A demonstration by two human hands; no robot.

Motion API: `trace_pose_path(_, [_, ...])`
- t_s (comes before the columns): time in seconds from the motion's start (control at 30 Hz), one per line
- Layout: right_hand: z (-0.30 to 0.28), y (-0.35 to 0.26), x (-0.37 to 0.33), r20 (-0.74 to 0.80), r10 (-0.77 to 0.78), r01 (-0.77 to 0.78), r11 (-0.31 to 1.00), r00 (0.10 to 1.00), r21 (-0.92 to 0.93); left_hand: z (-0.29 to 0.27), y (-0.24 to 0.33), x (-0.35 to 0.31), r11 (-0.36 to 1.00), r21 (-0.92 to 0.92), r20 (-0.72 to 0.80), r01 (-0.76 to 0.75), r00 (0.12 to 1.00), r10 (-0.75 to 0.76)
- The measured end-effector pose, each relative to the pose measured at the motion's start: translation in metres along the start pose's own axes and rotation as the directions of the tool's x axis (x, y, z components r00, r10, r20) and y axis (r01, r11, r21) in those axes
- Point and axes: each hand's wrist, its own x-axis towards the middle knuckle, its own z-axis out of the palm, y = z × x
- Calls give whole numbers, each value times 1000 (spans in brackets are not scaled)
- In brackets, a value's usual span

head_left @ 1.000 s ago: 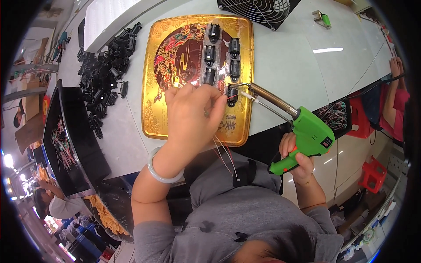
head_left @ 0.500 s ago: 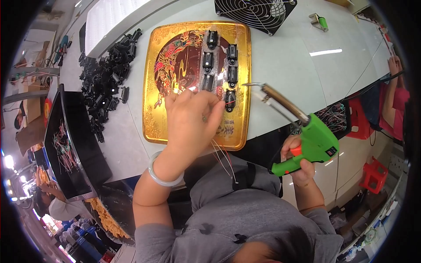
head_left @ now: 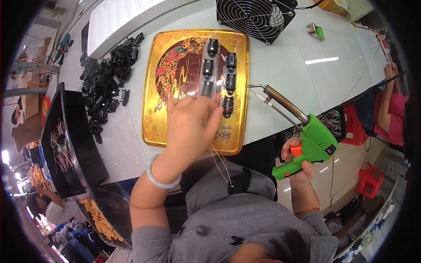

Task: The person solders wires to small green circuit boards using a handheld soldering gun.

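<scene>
My left hand is over a gold tin lid, thumb and fingers pinched on thin red and white wires. Their tails hang below the palm. A short red end sticks out past the fingertips at the lowest black plastic part in the right column. Several similar black parts stand in two columns on the lid. In my right hand is a green soldering gun with an orange trigger. Its bent tip points left, near the lid's right edge, apart from the black parts.
A heap of black parts lies left of the lid, beside a white foam block. At the left stands a black bin of wires. A black fan is behind. More wires and a red stool are at right.
The whole view has shifted slightly, so the lid sits a little lower. The soldering gun's tip is slightly farther right of the lid's edge. My left hand keeps its pinch on the wires.
</scene>
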Motion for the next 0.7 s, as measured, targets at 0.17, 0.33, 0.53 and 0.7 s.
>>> trace_pose_path(0.17, [3, -2, 6, 26, 9, -10, 1000, 1000, 28, 1, 0, 0, 1000, -5, -2, 3, 1000, -3])
trace_pose_path(0.33, [7, -1, 13, 56, 10, -15, 997, 998, 75, 0, 0, 0, 1000, 5, 0, -5, 1000, 5])
trace_pose_path(0.53, [9, -3, 16, 58, -6, 2, 997, 998, 72, -1, 1, 1, 1000, -6, 5, 11, 1000, -11])
trace_pose_path(0.7, [6, -1, 15, 90, -16, 5, 993, 996, 115, -1, -1, 1, 997, -74, 20, 22, 1000, -21])
